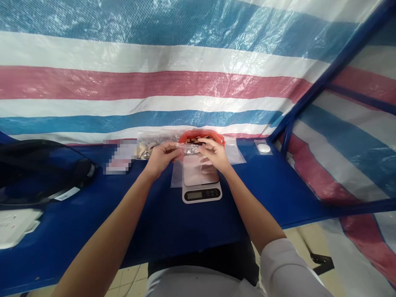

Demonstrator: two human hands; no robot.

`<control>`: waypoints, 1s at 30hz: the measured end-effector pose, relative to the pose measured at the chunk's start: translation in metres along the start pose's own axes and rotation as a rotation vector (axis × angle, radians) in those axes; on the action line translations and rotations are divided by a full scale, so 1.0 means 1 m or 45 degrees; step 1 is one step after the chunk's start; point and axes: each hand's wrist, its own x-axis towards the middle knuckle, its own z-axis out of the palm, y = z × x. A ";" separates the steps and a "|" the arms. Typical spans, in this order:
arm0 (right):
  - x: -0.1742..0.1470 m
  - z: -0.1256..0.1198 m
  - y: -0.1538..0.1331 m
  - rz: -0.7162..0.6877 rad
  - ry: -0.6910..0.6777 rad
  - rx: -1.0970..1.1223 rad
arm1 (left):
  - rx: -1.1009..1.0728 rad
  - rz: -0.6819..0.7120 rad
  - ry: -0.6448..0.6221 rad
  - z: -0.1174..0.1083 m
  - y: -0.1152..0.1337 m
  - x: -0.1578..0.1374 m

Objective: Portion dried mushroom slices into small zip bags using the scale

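Observation:
A clear plastic zip bag (pixel 189 149) stretches between my two hands, above the back of a kitchen scale. My left hand (pixel 163 156) pinches its left side. At the other end, my right hand (pixel 214 154) has thumb and fingers closed on the bag's edge. The white kitchen scale (pixel 202 194) has a shiny platform and a dark display strip at its front; no digits are readable. Just behind the hands sits a red bag (pixel 218 136) of brown, dried-looking pieces, partly covered by my right fingers. A clear bag of pale pieces (pixel 145 149) lies left of my left hand.
Empty clear bags (pixel 235 152) lie at the right and under the scale. A white mouse-like object (pixel 264 148) is farther right. Leftward are a blurred-out item (pixel 120 159), a black mesh thing (pixel 46 169) and a white power strip (pixel 17 227). Striped sheeting (pixel 154 86) rises behind the blue table (pixel 173 231).

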 end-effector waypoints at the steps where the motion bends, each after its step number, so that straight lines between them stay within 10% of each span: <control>1: 0.000 -0.001 0.001 -0.005 -0.024 -0.048 | 0.078 0.004 -0.032 -0.002 0.002 0.002; 9: 0.001 -0.001 0.017 -0.095 0.089 -0.386 | 0.672 0.148 0.295 0.001 0.010 -0.005; 12: -0.001 0.001 0.015 -0.147 0.133 -0.472 | 0.741 0.137 0.194 0.012 0.014 -0.009; 30: -0.005 0.000 0.012 -0.494 -0.037 -0.773 | -0.062 -0.500 -0.059 0.020 0.005 0.017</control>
